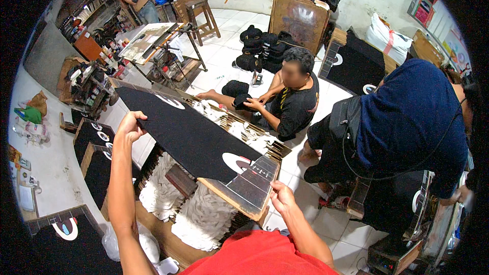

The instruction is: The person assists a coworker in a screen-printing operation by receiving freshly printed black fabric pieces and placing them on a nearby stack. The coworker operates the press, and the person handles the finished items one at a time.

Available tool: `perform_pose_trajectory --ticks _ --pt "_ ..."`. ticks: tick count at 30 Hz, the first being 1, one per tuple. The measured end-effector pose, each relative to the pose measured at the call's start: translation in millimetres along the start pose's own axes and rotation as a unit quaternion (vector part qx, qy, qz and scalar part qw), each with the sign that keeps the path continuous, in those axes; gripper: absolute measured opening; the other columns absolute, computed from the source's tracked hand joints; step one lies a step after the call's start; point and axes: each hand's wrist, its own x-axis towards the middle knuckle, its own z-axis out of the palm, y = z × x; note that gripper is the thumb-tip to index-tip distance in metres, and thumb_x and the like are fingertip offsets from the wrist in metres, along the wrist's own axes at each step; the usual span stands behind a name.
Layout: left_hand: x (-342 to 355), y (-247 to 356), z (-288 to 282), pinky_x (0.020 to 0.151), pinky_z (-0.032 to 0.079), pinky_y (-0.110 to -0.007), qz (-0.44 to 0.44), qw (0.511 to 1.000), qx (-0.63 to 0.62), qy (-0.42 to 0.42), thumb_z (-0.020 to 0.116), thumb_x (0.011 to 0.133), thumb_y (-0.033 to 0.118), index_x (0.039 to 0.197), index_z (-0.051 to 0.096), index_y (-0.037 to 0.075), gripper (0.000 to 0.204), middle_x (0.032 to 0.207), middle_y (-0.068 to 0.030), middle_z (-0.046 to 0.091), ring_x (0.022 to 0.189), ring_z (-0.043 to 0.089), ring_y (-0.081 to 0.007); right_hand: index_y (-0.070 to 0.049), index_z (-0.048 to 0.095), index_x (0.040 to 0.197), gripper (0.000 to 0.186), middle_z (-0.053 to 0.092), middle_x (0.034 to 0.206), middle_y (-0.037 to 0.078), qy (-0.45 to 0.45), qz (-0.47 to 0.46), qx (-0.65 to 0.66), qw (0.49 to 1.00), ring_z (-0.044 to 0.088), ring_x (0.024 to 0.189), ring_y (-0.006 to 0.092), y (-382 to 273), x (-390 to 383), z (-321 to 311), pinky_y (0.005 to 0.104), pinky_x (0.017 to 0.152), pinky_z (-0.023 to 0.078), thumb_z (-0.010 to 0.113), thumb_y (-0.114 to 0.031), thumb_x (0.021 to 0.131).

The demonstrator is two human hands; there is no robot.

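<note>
Black, felt-faced wooden board (191, 135) spans the frame's centre, tilted. Your left hand (130, 126) clasps its left edge and your right hand (281, 197) pinches the lower-right corner; a slack grip could drop it onto the white fibre bundles (204, 216) beneath. Its underside stays hidden, and the seated person (288, 99) behind partly too.

Across from me a seated person in a black shirt (293, 103) handles a dark item. To my right, a person in a blue shirt (407, 122) bends over. A wooden stool (202, 16) stands on the white tiled floor (224, 56) at the far end. Stacked dark caps (262, 48) lie beside a brown wooden panel (299, 20). A white sack (388, 39) rests at the far right.
</note>
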Motion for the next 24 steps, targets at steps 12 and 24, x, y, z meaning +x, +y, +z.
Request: perform_pose_trajectory --ticks 12,24 --pt "-11 0 -1 0.058 0.05 -0.034 0.008 1.0 0.015 0.003 0.051 0.066 0.002 0.072 0.048 0.006 0.007 0.072 -0.0073 0.054 0.06 0.054 -0.0201 0.004 0.043 0.103 0.023 0.056 0.094 0.014 -0.001 -0.006 0.027 1.0 0.058 0.078 0.0181 -7 -15 14 0.0264 0.071 0.05 0.049 0.005 0.081" --pt "-23 2 4 0.061 0.052 -0.036 0.025 1.0 0.001 -0.006 0.05 0.066 0.003 0.07 0.05 0.004 0.004 0.073 -0.0084 0.056 0.06 0.056 -0.0209 0.004 0.052 0.094 0.013 0.058 0.089 0.01 -0.046 -0.016 0.029 0.998 0.057 0.077 0.0167 -3 -9 3 0.0256 0.067 0.049 0.047 0.001 0.083"
